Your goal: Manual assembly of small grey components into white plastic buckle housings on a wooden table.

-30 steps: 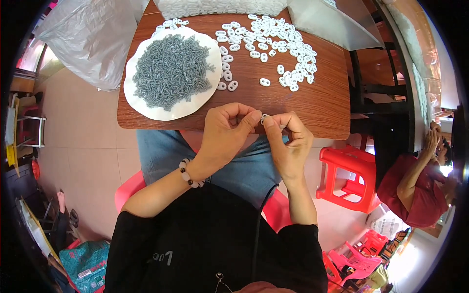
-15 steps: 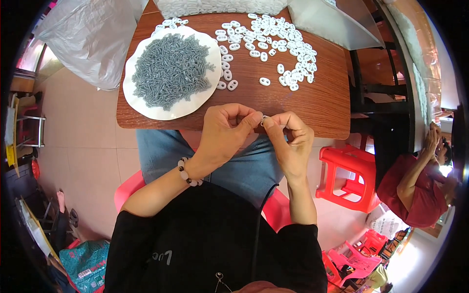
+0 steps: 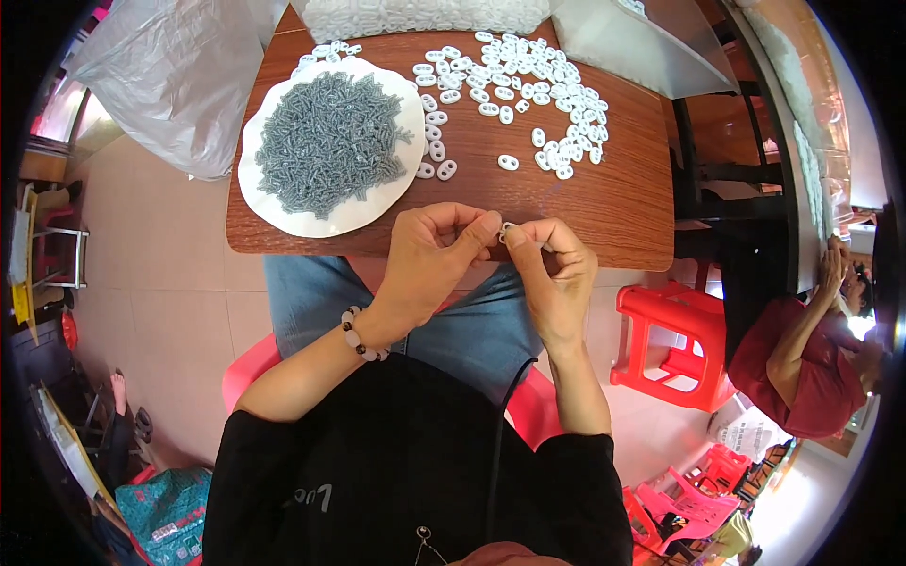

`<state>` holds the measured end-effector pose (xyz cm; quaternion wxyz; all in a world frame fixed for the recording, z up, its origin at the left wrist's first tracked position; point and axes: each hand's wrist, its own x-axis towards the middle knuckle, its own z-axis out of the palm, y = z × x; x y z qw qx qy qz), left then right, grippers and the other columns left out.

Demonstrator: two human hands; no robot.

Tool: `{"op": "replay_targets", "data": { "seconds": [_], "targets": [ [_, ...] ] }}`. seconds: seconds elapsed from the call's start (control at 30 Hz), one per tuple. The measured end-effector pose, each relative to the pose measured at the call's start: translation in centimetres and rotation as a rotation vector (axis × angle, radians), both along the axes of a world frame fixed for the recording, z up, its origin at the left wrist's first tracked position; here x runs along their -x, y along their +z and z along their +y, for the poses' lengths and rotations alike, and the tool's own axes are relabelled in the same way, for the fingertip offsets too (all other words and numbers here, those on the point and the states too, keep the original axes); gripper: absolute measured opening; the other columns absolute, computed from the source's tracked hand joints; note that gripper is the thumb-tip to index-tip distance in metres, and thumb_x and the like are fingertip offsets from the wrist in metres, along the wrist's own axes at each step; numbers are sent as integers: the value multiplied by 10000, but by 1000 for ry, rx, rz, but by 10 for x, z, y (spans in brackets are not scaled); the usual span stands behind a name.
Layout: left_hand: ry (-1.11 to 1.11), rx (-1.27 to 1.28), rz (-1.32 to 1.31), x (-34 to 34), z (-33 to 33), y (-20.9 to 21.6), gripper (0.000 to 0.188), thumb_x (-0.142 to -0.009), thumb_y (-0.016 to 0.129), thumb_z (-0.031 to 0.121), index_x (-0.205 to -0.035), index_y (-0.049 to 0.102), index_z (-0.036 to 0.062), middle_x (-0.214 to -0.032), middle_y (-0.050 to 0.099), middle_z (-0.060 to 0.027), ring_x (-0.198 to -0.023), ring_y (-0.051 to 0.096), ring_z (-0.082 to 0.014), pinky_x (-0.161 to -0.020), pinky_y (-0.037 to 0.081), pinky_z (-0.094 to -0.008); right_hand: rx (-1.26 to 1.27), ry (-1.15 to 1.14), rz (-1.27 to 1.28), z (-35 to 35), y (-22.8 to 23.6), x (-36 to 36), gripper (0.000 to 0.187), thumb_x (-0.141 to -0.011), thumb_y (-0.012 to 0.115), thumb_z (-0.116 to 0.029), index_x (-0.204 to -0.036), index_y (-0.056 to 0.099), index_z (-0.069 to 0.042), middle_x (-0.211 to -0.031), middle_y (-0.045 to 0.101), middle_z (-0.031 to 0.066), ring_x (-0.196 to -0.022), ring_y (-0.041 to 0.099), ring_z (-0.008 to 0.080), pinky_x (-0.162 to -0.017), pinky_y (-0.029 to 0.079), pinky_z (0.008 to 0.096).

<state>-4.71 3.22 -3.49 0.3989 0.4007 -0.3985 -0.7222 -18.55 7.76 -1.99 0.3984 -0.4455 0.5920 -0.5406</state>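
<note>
Both my hands meet just above the near edge of the brown table point(image 3: 623, 212). Between their fingertips is a small white piece with holes point(image 3: 506, 232), largely covered by the fingers. My left hand point(image 3: 429, 255) pinches its left side between thumb and index finger. From the right, my right hand point(image 3: 555, 274) pinches it too, thumb on top. Loose white oval two-hole pieces point(image 3: 509, 162) lie scattered beyond the hands. To the left, a white wavy-rimmed plate point(image 3: 253, 193) holds a heap of small grey, ridged, plug-like pieces point(image 3: 330, 141).
A clear bag of white pieces point(image 3: 425, 13) and a pale translucent bin point(image 3: 642, 52) stand at the table's far side. A grey plastic bag point(image 3: 170, 85) hangs at left. A red stool point(image 3: 670, 349) is at right, near another person in dark red point(image 3: 802, 368).
My hands keep their pinch on the small white piece. They shift very slightly, and the right hand comes a little to the left.
</note>
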Motion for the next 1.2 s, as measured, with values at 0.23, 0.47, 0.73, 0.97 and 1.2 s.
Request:
{"op": "replay_targets", "data": {
  "seconds": [0.23,0.47,0.73,0.97,1.2],
  "targets": [
    [-43,-79,138,-5,-3,-2,304,-960,560,261,-935,679,-18,-826,659,-43,-689,561,-77,-623,463,-213,-38,0,-36,0,1,2,109,-903,621,-73,-817,632,-7,-742,586,-40,-679,472,18,-620,368,176],
    [-44,-107,180,-8,-4,-1,273,-963,534,222,-955,673,-14,-840,651,-48,-714,560,-77,-641,460,-211,14,-25,-4,-2,2,3,90,-885,637,-46,-799,629,-21,-675,542,-66,-620,427,-4,-552,329,169],
    [11,512,-371,9,-17,19,178,-840,600,50,-1015,608,18,-901,602,-67,-703,567,-130,-628,455,-251,57,-96,-67,4,7,21,112,-885,627,-70,-782,607,-30,-700,542,-51,-638,430,13,-583,328,177],
    [99,1119,-904,42,-51,-3,208,-783,691,130,-939,589,38,-848,521,-116,-692,564,-291,-629,459,-397,97,-131,-85,15,8,35,116,-892,611,-97,-797,598,-30,-714,550,-17,-653,446,43,-612,341,197],
    [-14,1086,-913,40,-59,-3,150,-808,671,140,-911,656,32,-834,590,-127,-710,595,-296,-635,474,-386,114,-132,-129,18,11,38,114,-894,613,-104,-811,598,-27,-727,556,-6,-661,454,48,-621,347,202]
  ]
}}
